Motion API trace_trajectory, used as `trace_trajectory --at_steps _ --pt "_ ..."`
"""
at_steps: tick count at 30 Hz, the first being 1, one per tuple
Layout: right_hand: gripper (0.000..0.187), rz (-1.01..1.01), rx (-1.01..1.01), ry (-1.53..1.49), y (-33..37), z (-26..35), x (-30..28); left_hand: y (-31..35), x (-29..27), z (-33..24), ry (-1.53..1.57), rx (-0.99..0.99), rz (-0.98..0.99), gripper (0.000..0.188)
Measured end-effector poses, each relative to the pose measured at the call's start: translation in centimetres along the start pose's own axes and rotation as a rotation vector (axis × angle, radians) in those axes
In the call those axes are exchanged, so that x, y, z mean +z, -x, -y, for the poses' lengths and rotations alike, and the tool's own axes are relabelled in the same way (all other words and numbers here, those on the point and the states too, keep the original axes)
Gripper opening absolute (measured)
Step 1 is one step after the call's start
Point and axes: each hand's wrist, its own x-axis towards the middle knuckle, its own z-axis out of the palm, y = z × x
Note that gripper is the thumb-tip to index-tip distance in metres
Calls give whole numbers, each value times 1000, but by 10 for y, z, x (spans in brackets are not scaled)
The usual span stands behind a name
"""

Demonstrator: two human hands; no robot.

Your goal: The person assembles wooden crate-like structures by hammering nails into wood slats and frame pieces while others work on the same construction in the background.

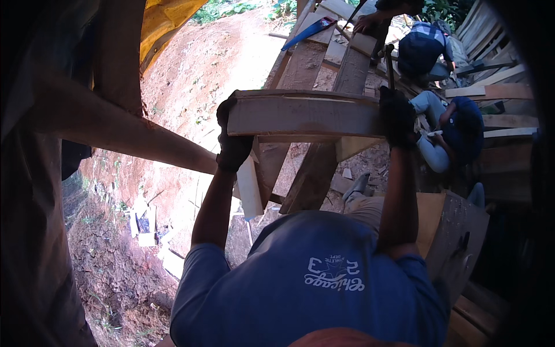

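Rough-sawn wooden plank (306, 114) spans crosswise above sloping timber beams (309, 173), long axis running left to right between worker's gloves. Left hand (234, 151) clamped on plank's left end; right hand (397, 118) closed around hammer (390, 72) at right end, whether also gripping wood cannot tell. Both hands equally near; blue handsaw (312, 33) lies beyond.

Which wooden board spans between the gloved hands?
The crosswise board, left hand at one end, right hand at the other; the planks beyond it slant away.
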Motion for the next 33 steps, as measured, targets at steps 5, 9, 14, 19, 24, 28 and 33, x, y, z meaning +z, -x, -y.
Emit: trace_trajectory --at_steps 5,9,14,19,24,28,33 --pt "27 -49 -60 -13 -20 18 -23 18 9 46 -78 -9 -172 51" --pt "30 -15 15 -92 -16 21 -15 18 8 44 -86 -11 -125 59" --pt "36 -124 46 -158 -10 16 -33 4 -3 7 65 -100 12 95" --pt "24 -248 -33 -286 3 20 -82 -1 -17 -21 -127 -27 5 93" --pt "34 -333 -464 -377 10 7 -86 3 -19 -38 -78 -2 -13 90" --pt "42 -255 -519 -599 3 -4 -86 3 -23 -47 -100 -42 23 90" --pt "44 -195 -383 -647 24 -8 -72 -5 -34 -17 -115 132 67 91"
